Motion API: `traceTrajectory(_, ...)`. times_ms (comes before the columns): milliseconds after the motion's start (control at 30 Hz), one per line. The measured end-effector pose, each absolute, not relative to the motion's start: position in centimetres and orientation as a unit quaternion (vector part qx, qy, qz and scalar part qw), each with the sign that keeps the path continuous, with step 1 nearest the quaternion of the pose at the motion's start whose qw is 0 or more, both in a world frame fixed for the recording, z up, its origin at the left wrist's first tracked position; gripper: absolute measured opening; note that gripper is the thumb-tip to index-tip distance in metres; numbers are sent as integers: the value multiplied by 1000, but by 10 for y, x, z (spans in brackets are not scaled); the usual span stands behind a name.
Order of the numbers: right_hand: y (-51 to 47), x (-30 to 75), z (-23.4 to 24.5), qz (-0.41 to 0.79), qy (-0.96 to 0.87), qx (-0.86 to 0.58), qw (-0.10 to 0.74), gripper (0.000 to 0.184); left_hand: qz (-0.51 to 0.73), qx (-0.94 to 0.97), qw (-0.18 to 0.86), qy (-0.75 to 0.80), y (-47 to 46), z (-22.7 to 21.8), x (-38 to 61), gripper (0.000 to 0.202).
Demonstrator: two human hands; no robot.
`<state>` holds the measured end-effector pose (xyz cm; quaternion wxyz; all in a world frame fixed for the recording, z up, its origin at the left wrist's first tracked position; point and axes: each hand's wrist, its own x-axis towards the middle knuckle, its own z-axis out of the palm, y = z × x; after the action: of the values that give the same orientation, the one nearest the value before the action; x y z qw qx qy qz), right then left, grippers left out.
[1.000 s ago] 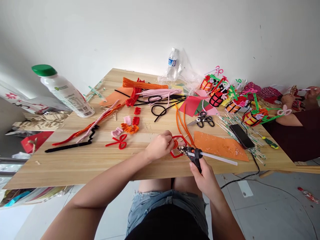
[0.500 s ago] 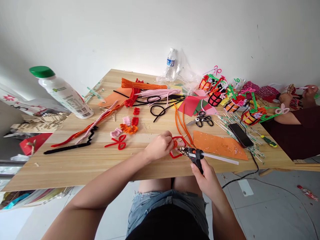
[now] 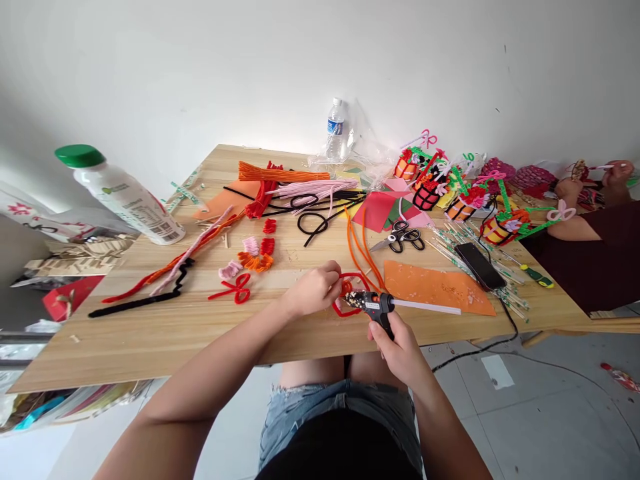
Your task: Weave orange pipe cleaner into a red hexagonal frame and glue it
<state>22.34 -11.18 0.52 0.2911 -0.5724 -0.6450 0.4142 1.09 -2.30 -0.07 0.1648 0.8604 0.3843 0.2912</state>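
Observation:
My left hand point(image 3: 314, 290) is closed in a pinch on a red pipe-cleaner shape point(image 3: 345, 293) lying near the front edge of the wooden table point(image 3: 165, 327). My right hand point(image 3: 397, 347) grips the handle of a black hot glue gun point(image 3: 376, 308), whose crusted nozzle touches the red shape. A white glue stick point(image 3: 425, 307) sticks out of the gun's back, over an orange foam sheet point(image 3: 440, 287).
Loose pipe cleaners in orange, pink, black and red, small folded pieces, scissors point(image 3: 403, 237), a phone point(image 3: 480, 265), a white green-capped bottle point(image 3: 117, 193) and a water bottle point(image 3: 335, 130) cover the table. Small craft baskets point(image 3: 460, 197) stand at the right, where another person's hands point(image 3: 590, 187) work.
The glue gun has slid a little to the left, closer to the red shape. My left hand stays pinched on the shape. The view shifted slightly.

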Motion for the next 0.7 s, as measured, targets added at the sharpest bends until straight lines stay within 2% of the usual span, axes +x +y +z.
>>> traceTrajectory(233,-114,222,8,349,-685,-581,269,36,279,869,162,375,-24,0,10,32)
traceTrajectory(700,-121,227,12,382,-678,-573,258,34,269,876,165,364,-23,0,8,27)
